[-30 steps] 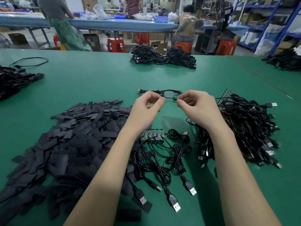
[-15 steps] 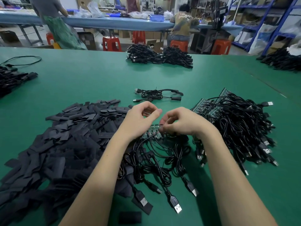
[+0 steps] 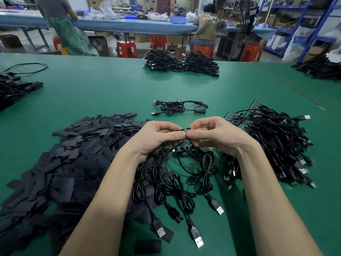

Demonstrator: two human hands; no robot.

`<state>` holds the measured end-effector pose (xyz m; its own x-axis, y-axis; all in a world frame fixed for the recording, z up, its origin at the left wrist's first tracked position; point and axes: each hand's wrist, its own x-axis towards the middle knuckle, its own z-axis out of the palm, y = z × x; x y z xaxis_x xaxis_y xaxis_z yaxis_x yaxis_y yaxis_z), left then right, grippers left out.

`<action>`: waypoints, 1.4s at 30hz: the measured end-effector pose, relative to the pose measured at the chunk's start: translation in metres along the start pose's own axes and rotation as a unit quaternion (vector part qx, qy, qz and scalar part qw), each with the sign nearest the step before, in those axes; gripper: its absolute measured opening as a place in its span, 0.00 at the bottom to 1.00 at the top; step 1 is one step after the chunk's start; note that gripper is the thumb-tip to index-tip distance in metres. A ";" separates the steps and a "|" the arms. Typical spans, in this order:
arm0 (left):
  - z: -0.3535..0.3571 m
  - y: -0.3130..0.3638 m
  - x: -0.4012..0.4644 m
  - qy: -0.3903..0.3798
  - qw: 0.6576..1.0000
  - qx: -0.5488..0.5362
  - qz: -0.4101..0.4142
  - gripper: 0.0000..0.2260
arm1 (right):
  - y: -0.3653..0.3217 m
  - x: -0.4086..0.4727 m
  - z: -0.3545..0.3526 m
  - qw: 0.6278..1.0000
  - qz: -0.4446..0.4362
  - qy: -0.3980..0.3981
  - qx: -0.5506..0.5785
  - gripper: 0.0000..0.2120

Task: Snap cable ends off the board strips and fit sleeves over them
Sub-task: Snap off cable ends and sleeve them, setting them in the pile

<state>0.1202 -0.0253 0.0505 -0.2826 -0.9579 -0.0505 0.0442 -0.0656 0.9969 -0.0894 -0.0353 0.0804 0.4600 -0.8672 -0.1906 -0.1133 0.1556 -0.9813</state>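
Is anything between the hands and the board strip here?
No. Both the left hand and right hand already grip the board strip with thumbs together; its cables hang below, and nothing visible lies between.

Factory assembly floor: cable heaps (image 3: 181, 62), long worktables (image 3: 110, 85) (blue shelving (image 3: 311, 21) behind)
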 end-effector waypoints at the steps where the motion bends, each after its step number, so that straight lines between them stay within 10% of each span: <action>1: 0.001 0.001 0.000 -0.009 1.000 -0.010 -0.003 0.12 | 0.001 0.000 -0.001 1.000 -0.002 -0.011 0.016 0.10; 15: 0.012 0.000 0.000 -0.082 0.981 -0.176 -0.005 0.06 | 0.009 0.001 0.003 0.988 0.002 -0.058 0.143 0.05; 20: 0.001 0.000 0.001 0.012 0.995 0.094 0.045 0.07 | -0.005 -0.014 -0.019 0.985 -0.045 -0.032 0.163 0.21; 24: 0.010 0.001 0.007 0.133 0.936 0.298 0.130 0.07 | -0.016 -0.016 -0.017 0.988 -0.064 0.046 0.136 0.13; 29: 0.052 0.002 0.011 0.096 0.990 0.010 0.105 0.06 | -0.013 0.002 0.003 0.979 -0.042 0.178 0.089 0.06; 42: 0.062 -0.036 0.022 0.109 0.986 -0.122 0.011 0.05 | -0.025 0.004 0.020 0.878 -0.077 0.305 -0.361 0.02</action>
<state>0.0525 -0.0262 0.0170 -0.0682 -0.9954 -0.0675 0.2854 -0.0843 0.9547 -0.0670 -0.0328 0.1039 -0.0139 -0.9778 0.2089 -0.7214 -0.1349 -0.6793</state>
